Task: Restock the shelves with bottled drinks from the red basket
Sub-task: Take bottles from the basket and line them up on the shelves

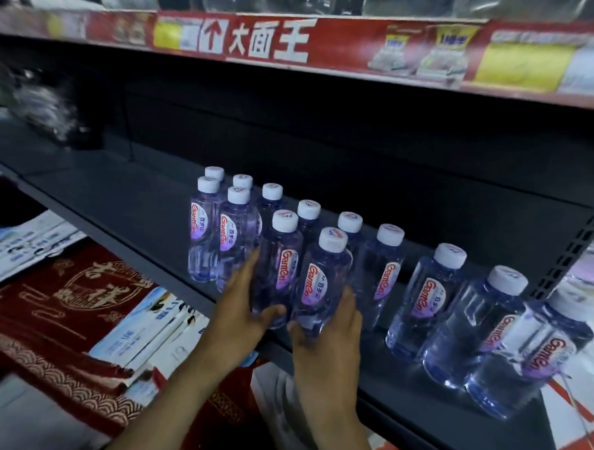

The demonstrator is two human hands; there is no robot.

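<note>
Several clear water bottles with white caps and red-and-purple labels stand on a dark grey shelf (127, 215). My left hand (242, 310) grips one bottle (281, 258) near the shelf's front edge. My right hand (329, 330) grips the bottle beside it (324, 276), fingers curled round its lower part. Both bottles stand upright on the shelf. More bottles run to the right, the nearest at the front right (533, 354). The red basket is not in view.
A red price strip with white characters (268, 38) fronts the shelf above. The shelf's left half is bare, with a blurred plastic-wrapped item (43, 115) at the far left. Below lie red patterned boxes (67, 304) and white-blue packets (143, 330).
</note>
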